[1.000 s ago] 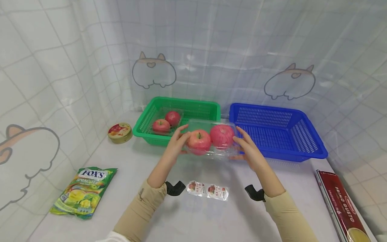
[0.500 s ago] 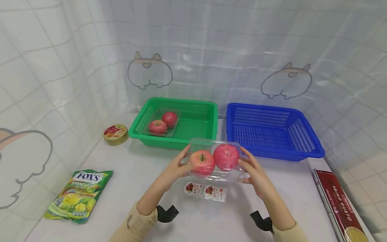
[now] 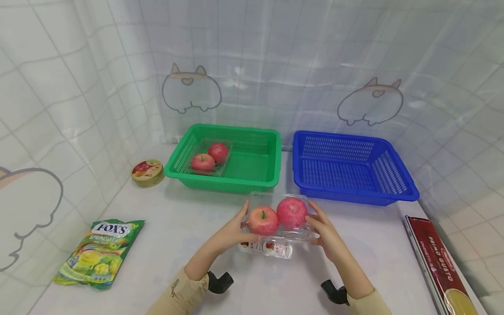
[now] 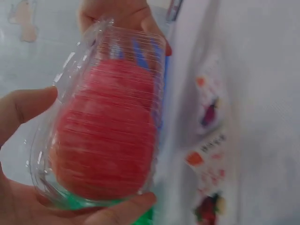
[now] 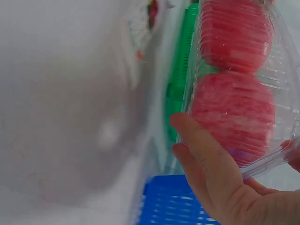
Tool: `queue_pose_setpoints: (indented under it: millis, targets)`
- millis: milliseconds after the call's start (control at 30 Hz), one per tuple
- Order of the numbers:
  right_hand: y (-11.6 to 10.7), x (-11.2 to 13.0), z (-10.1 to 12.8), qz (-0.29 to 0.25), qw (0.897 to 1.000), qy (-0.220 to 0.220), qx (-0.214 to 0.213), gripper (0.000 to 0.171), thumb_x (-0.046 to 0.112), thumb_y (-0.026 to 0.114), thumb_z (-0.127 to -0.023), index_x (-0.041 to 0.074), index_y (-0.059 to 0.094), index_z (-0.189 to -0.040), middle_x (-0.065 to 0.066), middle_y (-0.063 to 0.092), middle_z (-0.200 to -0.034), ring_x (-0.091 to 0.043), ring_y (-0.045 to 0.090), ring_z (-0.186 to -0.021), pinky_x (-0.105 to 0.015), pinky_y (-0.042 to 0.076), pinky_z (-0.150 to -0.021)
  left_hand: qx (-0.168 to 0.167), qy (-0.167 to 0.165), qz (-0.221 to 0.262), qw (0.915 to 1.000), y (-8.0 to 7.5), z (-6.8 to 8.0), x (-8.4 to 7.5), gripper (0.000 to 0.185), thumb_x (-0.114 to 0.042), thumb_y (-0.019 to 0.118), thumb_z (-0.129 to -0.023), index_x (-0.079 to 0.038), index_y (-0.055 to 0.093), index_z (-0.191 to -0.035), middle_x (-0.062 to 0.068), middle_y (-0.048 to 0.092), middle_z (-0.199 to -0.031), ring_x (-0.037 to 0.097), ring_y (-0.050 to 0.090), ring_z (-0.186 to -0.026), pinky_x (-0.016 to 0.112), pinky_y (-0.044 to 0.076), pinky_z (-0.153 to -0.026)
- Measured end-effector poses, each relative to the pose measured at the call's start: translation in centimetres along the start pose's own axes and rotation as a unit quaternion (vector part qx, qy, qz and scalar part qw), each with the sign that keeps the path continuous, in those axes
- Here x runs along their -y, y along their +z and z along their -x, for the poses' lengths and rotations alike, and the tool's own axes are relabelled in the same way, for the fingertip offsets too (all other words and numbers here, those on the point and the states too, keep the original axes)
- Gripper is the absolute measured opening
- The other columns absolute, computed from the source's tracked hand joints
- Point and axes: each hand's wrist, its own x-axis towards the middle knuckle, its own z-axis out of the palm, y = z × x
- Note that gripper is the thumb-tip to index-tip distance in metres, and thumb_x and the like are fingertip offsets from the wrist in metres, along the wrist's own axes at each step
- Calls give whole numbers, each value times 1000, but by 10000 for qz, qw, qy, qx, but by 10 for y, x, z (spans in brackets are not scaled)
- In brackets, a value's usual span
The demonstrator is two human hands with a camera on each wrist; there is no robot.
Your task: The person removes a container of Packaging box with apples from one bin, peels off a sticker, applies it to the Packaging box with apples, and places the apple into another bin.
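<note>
A clear plastic clamshell box [image 3: 280,229] with two red apples [image 3: 291,213] in it is held above the white table, one hand at each end. My left hand [image 3: 236,231] grips its left end, thumb over the top; the left wrist view shows the box [image 4: 105,126] cupped between thumb and fingers. My right hand [image 3: 324,234] grips the right end, fingers under the box [image 5: 234,84]. A small printed label sheet [image 3: 271,249] lies on the table right beneath the box.
A green basket [image 3: 271,159] at the back holds another clamshell of two apples [image 3: 208,158]. A blue basket [image 3: 393,192] stands to its right. A round tin [image 3: 147,172] and a green candy bag [image 3: 102,251] lie at left, a spaghetti box [image 3: 437,267] at right.
Both hands have brought the apple box back from near the green basket toward me and lower, so it now hangs just over the label sheet.
</note>
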Motion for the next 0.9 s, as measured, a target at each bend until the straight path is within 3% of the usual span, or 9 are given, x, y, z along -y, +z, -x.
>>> queue_pose_setpoints:
  millis: [167,333,500,600,767,900]
  targets:
    - [0,-6,-17,-152,9998,92,-20,63,21,43,-95,15,12,-149,-27,19,-144,-50,28,-128,-63,33,-94,-164,56,-176,9997,-4,-18,11,109,-16,76,-73,-10,-1,-149,19,6,-153,39,18,-136,54,26,-104]
    - [2,-11,-28,-190,9997,139,3,63,20,42,-96,12,8,-149,-29,17,-144,-51,26,-128,-63,34,-94,-68,105,-15,9999,-9,-28,19,108,-11,75,-73,-11,-1,-149,19,6,-153,39,24,-134,51,28,-104]
    - [3,-15,-32,-17,9997,247,-43,64,19,41,-96,12,8,-149,-29,18,-144,-44,33,-124,-56,36,-93,20,79,57,10000,-10,-31,24,107,-9,75,-73,-10,-1,-149,20,5,-153,42,31,-130,49,31,-103]
    - [2,-17,-32,148,9996,247,-81,63,18,42,-96,12,8,-149,-28,21,-144,-37,39,-115,-50,36,-92,-69,112,-80,9999,-10,-32,26,108,-9,77,-72,-9,1,-149,20,8,-153,42,26,-132,50,29,-104]
    - [1,-19,-32,293,9993,182,-120,62,17,42,-96,12,10,-149,-29,22,-144,-42,36,-122,-53,34,-96,-184,141,-308,9993,-10,-33,31,109,-14,79,-71,-12,3,-149,18,11,-153,41,21,-135,53,25,-105]
    - [2,-20,-32,343,9992,144,-160,64,19,43,-96,11,9,-149,-29,22,-145,-43,34,-124,-50,36,-94,-461,142,-527,9974,-8,-30,35,113,-13,80,-69,-8,1,-149,26,27,-145,41,30,-130,54,29,-102]
